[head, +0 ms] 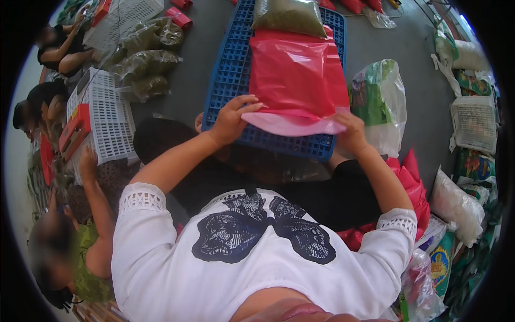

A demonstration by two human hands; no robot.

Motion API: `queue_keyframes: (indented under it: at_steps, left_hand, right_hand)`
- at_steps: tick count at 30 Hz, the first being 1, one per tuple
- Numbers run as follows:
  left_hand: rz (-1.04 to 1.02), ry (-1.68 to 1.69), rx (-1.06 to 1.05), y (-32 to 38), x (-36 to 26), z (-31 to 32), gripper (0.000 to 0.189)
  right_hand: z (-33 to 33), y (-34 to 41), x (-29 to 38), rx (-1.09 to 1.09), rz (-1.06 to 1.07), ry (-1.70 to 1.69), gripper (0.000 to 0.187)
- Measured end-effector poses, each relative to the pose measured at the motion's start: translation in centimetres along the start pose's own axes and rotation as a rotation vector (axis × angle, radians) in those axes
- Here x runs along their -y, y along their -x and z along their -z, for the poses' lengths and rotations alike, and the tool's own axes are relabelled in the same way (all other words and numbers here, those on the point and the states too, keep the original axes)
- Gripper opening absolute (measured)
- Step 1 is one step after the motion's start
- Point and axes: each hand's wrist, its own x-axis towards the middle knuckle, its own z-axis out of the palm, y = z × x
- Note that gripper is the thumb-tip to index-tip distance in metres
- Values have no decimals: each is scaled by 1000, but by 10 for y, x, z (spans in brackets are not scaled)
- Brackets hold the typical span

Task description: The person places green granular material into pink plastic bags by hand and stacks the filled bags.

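Note:
A red plastic bag [295, 76] lies flat on an upturned-looking blue plastic crate [229, 76] before me. Its near edge shows a pink inner side. My left hand [233, 117] grips the left end of that edge between thumb and fingers. At the right end, my right hand [349, 131] holds the same edge, its fingertips partly hidden by the plastic. Across the bag's far end rests a clear plastic bag filled with greenish material [287, 17].
Clear bags of green material [149, 64] and white plastic crates [106, 116] stand left, near several people, one in a green top [94, 261]. A clear-and-green bag [380, 104] stands right of the blue crate. Red plastic bags [408, 189] and a stuffed clear sack [458, 209] lie at right.

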Motion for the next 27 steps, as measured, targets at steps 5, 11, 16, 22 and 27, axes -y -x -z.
queue_keyframes:
  at_steps: [5, 11, 16, 22, 27]
  left_hand:
    - [566, 188, -646, -73, 5, -12, 35]
    - [737, -21, -643, -176, 94, 11, 46]
    - [922, -345, -66, -131, 176, -17, 50]
    - [1010, -131, 31, -113, 87, -10, 45]
    - [421, -359, -524, -131, 69, -31, 50]
  right_hand:
    - [19, -85, -22, -305, -530, -121, 45]
    - [12, -180, -98, -372, -934, 20, 55]
    - [-42, -170, -113, -49, -1180, -71, 60]
    - [-48, -123, -87, 54, -1201, -294, 66]
    - [-68, -127, -92, -130, -1166, -254, 84]
